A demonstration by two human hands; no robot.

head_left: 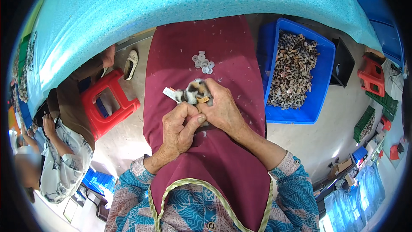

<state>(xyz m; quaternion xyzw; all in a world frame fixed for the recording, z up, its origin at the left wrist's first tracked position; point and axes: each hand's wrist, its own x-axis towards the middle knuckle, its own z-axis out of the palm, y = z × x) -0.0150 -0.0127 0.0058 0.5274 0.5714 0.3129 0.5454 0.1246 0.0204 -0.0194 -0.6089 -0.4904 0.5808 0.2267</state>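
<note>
Above my lap, a small furry plush piece [197, 88] in white, black and tan is held between both hands. My left hand [178, 126] is closed at its near left side, thumb and forefinger pinched together. My right hand [224, 108] wraps round its right side, hiding part of it. A white tag [170, 93] sticks out at the left, and a short tan label [203, 99] shows near the fingers. Just beyond the plush, a loose group of several small white plastic discs [203, 63] lies on my maroon apron [171, 51].
A blue bin [319, 83] full of similar furry pieces stands to the right. To the left is a red stool [99, 103], with a seated person in a patterned top [66, 159] beside it. A table with a turquoise cover [206, 0] spans the far side.
</note>
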